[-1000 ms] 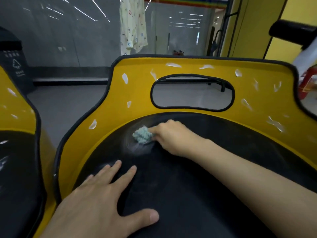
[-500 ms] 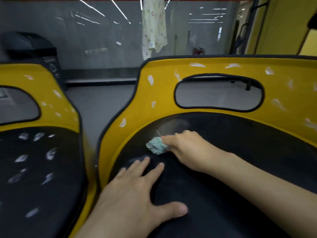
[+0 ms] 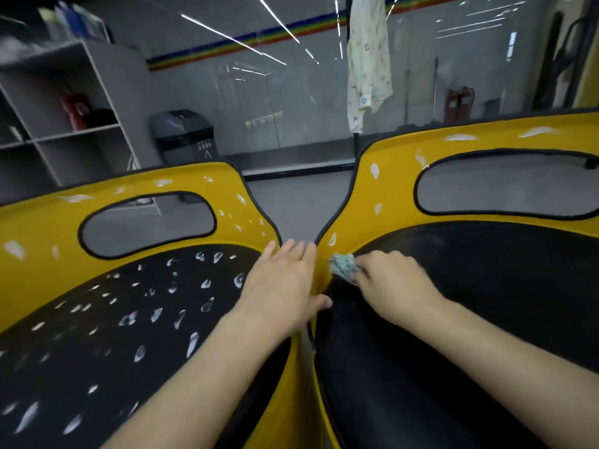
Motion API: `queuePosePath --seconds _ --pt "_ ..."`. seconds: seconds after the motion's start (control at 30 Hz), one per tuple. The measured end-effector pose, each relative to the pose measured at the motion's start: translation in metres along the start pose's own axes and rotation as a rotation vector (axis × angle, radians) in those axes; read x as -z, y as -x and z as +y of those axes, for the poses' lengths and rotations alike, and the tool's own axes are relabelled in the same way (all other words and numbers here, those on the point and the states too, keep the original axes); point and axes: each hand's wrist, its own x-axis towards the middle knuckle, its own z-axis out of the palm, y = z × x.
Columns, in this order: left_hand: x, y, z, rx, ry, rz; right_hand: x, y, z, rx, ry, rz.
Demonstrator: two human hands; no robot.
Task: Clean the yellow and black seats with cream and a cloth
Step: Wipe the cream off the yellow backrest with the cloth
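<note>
At the gap between the two seats, the right hand [image 3: 395, 283] pinched the cloth [image 3: 344, 266] against the left edge of the right seat [image 3: 453, 319].
From the head view, the cloth sat where the black pad met the yellow rim, just below a dab of cream [image 3: 332, 238]. The left hand [image 3: 282, 286] lay flat on the left seat [image 3: 97, 335], fingers straight and close together. The step probably called for short, firm strokes along that join, then up the rim through the dabs. The left seat, dotted all over with cream, was not yet wiped.

Yellow-and-black left seat [image 3: 45, 228] dotted with white cream dabs [image 3: 193, 343], right seat [image 3: 486, 319] just beside, cloth [image 3: 343, 266] on its rim
</note>
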Motion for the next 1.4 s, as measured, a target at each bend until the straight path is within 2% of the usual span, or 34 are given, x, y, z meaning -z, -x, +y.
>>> queuePosePath --seconds 0.13,0.37,0.53,0.6,0.7,0.83,0.97,1.1,1.27,1.33,1.4 --pt "0.001 -0.013 -0.022 -0.044 -0.026 -0.129 -0.022 -0.003 -0.048 -0.108 -0.168 0.037" --pt "0.002 -0.027 -0.024 -0.128 -0.062 -0.151 -0.030 -0.048 -0.033 -0.190 0.044 0.141" --pt "0.003 -0.045 -0.019 -0.125 -0.056 -0.187 -0.033 -0.081 -0.008 -0.338 -0.004 0.194" --pt "0.000 -0.053 -0.016 -0.118 -0.038 -0.193 -0.036 -0.071 -0.012 -0.278 0.009 0.175" --pt "-0.008 -0.060 -0.014 -0.111 0.025 -0.167 -0.038 -0.048 -0.017 -0.093 0.005 0.105" --pt "-0.020 -0.060 -0.016 -0.125 0.046 -0.105 -0.043 -0.025 -0.007 0.136 -0.100 -0.141" --pt "-0.025 -0.061 -0.017 -0.158 0.042 -0.082 -0.036 -0.012 0.016 0.268 -0.012 -0.277" --pt "-0.023 -0.061 -0.016 -0.161 0.043 -0.094 -0.043 -0.032 0.015 0.262 -0.019 -0.308" --pt "-0.022 -0.061 -0.014 -0.134 0.053 -0.115 -0.040 -0.076 0.026 0.070 -0.132 -0.251" --pt "-0.022 -0.061 -0.014 -0.134 0.057 -0.107 -0.042 -0.072 0.022 0.074 -0.164 -0.228" --pt "-0.022 -0.060 -0.015 -0.136 0.051 -0.102 -0.042 -0.055 0.012 0.161 -0.185 -0.245"
